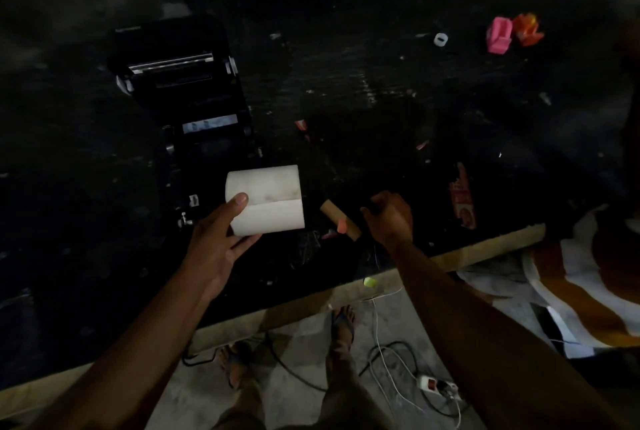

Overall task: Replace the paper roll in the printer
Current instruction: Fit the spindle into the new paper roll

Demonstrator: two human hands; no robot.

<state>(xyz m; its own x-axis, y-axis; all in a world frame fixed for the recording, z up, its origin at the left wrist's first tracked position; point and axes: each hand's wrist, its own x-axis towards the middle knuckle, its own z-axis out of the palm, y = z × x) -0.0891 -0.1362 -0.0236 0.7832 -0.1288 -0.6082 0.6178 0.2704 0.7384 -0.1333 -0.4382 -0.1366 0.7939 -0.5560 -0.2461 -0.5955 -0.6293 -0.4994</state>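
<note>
Left hand point(221, 239) cradles paper roll point(266, 199), axis crosswise | printer point(194, 110) open just beyond | right hand point(389, 216) curled, contents unclear

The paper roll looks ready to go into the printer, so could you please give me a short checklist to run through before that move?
1. Printer lid open: ok, the cover is tipped back and the bay is exposed.
2. New paper roll gripped: ok, the left hand holds it by one end.
3. Old core out: ok, a brown cardboard tube lies on the table by the right hand.
4. Bay free of scraps: cannot tell, too dark inside.
5. Loose paper edge facing the right way: cannot tell.
6. Right hand free to help: cannot tell, its fingers are curled.
</note>
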